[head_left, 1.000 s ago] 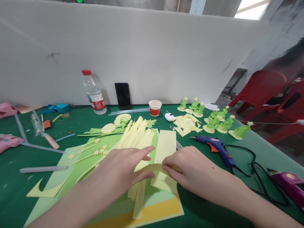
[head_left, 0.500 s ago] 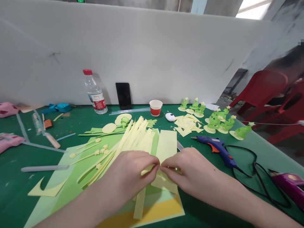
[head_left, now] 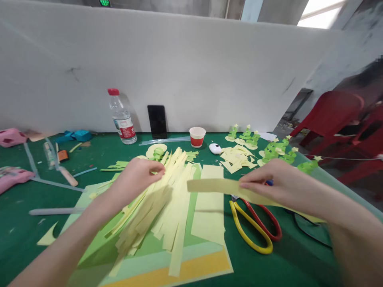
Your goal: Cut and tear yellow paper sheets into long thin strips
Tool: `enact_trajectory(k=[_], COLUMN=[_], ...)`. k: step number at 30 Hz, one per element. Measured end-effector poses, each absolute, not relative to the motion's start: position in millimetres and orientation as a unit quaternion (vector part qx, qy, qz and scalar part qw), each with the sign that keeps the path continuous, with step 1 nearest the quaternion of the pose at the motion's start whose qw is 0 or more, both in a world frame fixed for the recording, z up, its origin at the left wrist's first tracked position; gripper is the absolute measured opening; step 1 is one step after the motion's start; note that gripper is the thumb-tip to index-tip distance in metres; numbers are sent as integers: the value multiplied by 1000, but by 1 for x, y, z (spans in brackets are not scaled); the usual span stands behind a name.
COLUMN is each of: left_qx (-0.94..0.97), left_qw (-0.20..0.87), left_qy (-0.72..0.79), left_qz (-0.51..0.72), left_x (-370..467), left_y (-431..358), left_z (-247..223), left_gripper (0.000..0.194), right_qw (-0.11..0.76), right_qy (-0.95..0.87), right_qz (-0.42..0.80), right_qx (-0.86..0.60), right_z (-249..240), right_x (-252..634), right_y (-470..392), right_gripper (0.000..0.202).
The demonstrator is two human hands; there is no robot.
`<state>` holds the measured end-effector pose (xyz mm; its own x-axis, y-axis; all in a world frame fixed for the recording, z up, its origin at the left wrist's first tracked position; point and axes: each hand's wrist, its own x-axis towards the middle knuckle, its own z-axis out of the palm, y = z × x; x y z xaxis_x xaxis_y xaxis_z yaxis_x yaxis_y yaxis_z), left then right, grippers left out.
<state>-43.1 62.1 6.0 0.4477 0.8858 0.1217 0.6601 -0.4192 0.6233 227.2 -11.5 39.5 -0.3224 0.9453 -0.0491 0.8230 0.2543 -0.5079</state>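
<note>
My right hand (head_left: 265, 179) pinches a long pale yellow paper strip (head_left: 214, 185), which stretches leftward over the pale yellow sheet (head_left: 209, 215) and back under my wrist. My left hand (head_left: 146, 171) hovers at the upper left of the pile of pale yellow strips (head_left: 170, 199), fingers curled together; whether a strip is between them is hidden. Below the right hand lie scissors (head_left: 254, 235) with one yellow and one red handle. Green and orange paper (head_left: 185, 267) lies beneath the pile.
A bottle (head_left: 124, 123), a black phone (head_left: 157, 121) and a paper cup (head_left: 197, 136) stand along the white panel. Small green paper trees (head_left: 271, 151) and paper scraps (head_left: 237, 156) are at the back right. Pink tools (head_left: 14, 177) lie at the left edge.
My hands have moved apart, the left up and leftward, the right up and rightward with a strip now visible in it. The scissors have come into view.
</note>
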Motion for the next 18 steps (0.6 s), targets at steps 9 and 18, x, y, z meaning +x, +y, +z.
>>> enact_trajectory(k=[9,18], left_qx=[717,655], left_qw=[507,546], left_qy=[389,386], left_qz=[278,352], left_x=[-22,-9], left_y=[43,28], left_z=[3,-3], left_gripper=[37,25], right_qw=[276,262], right_qy=[-546,-592], right_qz=[635,610], right_qx=[-472,-456], right_z=[18,6], right_x=[195,171], right_y=[4,-3], right_gripper=[22,30])
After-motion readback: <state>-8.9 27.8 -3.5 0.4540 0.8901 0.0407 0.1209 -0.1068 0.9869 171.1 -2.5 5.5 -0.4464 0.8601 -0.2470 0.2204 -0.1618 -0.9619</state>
